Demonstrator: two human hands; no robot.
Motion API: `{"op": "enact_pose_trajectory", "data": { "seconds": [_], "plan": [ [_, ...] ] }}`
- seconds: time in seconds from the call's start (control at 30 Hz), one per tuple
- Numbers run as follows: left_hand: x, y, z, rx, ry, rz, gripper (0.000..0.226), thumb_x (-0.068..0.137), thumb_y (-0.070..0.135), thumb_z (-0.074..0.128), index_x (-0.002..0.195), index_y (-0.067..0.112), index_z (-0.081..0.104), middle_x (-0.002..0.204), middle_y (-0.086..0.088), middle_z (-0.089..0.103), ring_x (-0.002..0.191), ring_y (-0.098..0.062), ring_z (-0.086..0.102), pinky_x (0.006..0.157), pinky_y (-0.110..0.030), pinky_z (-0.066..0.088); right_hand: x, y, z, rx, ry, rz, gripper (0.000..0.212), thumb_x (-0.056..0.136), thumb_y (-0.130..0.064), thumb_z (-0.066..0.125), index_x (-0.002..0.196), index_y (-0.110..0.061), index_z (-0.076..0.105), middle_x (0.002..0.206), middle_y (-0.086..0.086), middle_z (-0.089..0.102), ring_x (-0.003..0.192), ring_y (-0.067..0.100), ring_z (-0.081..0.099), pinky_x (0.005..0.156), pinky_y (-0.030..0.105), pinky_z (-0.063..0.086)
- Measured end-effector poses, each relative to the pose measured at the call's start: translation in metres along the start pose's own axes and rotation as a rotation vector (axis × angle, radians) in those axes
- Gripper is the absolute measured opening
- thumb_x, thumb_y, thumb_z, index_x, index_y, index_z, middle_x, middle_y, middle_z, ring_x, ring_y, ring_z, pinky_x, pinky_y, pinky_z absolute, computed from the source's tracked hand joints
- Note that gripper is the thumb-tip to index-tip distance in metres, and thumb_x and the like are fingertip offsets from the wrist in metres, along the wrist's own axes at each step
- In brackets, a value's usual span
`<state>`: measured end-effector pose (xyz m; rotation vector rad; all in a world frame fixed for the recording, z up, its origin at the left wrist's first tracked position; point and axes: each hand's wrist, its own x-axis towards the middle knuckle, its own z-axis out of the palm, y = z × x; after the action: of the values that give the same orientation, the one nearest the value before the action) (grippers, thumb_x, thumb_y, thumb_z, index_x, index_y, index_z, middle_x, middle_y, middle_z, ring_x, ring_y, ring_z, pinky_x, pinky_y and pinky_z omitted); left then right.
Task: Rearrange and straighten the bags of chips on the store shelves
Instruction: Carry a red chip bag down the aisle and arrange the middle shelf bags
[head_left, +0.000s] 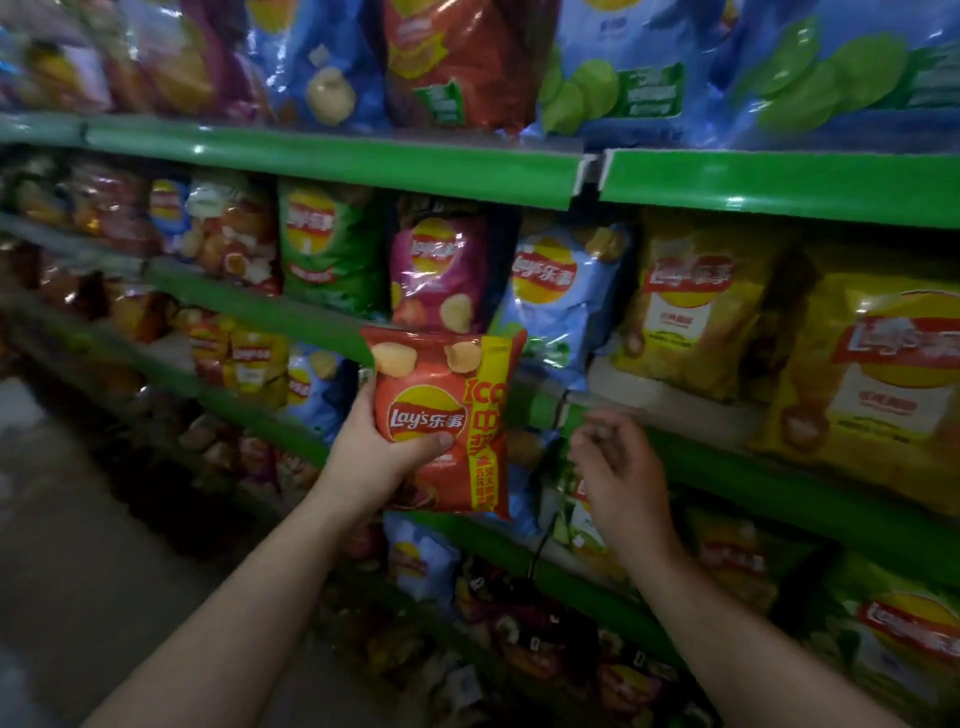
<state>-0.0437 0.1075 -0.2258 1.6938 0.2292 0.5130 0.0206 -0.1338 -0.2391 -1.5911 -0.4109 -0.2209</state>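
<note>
My left hand (379, 447) grips a small orange-red Lay's bag (441, 410) with a yellow strip down its right side, thumb across the front, holding it upright in front of the middle shelf edge (291, 317). To the right of the bag, my right hand (618, 462) hovers with its fingers loosely curled and nothing in them, just in front of the green shelf lip. Behind the held bag stand a purple-pink bag (441, 270), a light blue bag (561, 291) and a green bag (327, 249).
Large yellow Lay's bags (696, 301) fill the shelf at the right. Big blue and red bags line the top shelf (332, 156). Lower shelves hold several small bags (421, 561). The aisle floor (78, 545) lies at the lower left.
</note>
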Motion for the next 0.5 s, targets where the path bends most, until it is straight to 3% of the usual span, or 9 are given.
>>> {"op": "enact_pose_trajectory", "data": {
  "seconds": [0.1, 0.23, 0.3, 0.37, 0.5],
  "plan": [
    [-0.008, -0.019, -0.033, 0.027, 0.103, -0.039, 0.09, 0.051, 0.029, 0.094, 0.129, 0.028, 0.05, 0.112, 0.003, 0.071, 0.098, -0.014, 0.07, 0.085, -0.037, 0.057, 0.002, 0.012, 0.045, 0.026, -0.098, 0.037, 0.015, 0.091, -0.018, 0.062, 0.096, -0.031, 0.057, 0.094, -0.002, 0.068, 0.087, 0.01, 0.065, 0.073, 0.02, 0.051],
    [-0.013, -0.038, -0.091, 0.056, 0.255, -0.065, 0.087, 0.055, 0.021, 0.094, 0.128, 0.031, 0.046, 0.114, 0.004, 0.068, 0.097, -0.009, 0.068, 0.077, -0.025, 0.055, 0.007, 0.028, 0.107, 0.031, -0.204, 0.101, 0.014, 0.09, -0.018, 0.062, 0.101, -0.026, 0.058, 0.1, 0.003, 0.066, 0.093, 0.022, 0.065, 0.078, 0.033, 0.054],
    [-0.013, -0.048, -0.124, 0.052, 0.327, -0.079, 0.09, 0.051, 0.024, 0.092, 0.129, 0.029, 0.046, 0.117, -0.001, 0.068, 0.101, -0.016, 0.068, 0.084, -0.035, 0.056, 0.011, 0.033, 0.14, 0.035, -0.246, 0.1, 0.017, 0.09, -0.016, 0.063, 0.1, -0.028, 0.058, 0.097, 0.0, 0.064, 0.092, 0.019, 0.063, 0.074, 0.02, 0.051],
    [-0.008, -0.059, -0.159, 0.061, 0.388, -0.087, 0.09, 0.051, 0.023, 0.092, 0.129, 0.027, 0.045, 0.116, 0.0, 0.067, 0.101, -0.015, 0.067, 0.09, -0.04, 0.056, 0.014, 0.037, 0.175, 0.036, -0.3, 0.113, 0.018, 0.089, -0.017, 0.064, 0.098, -0.031, 0.057, 0.096, -0.001, 0.064, 0.091, 0.018, 0.063, 0.072, 0.017, 0.048],
    [0.009, -0.084, -0.227, 0.101, 0.489, -0.112, 0.097, 0.049, 0.026, 0.093, 0.134, 0.024, 0.046, 0.113, 0.004, 0.068, 0.099, -0.011, 0.069, 0.082, -0.031, 0.057, 0.021, 0.042, 0.251, 0.01, -0.377, 0.154, 0.02, 0.089, -0.022, 0.065, 0.103, -0.034, 0.057, 0.105, -0.001, 0.064, 0.095, 0.018, 0.064, 0.081, 0.035, 0.051]
  ]
}}
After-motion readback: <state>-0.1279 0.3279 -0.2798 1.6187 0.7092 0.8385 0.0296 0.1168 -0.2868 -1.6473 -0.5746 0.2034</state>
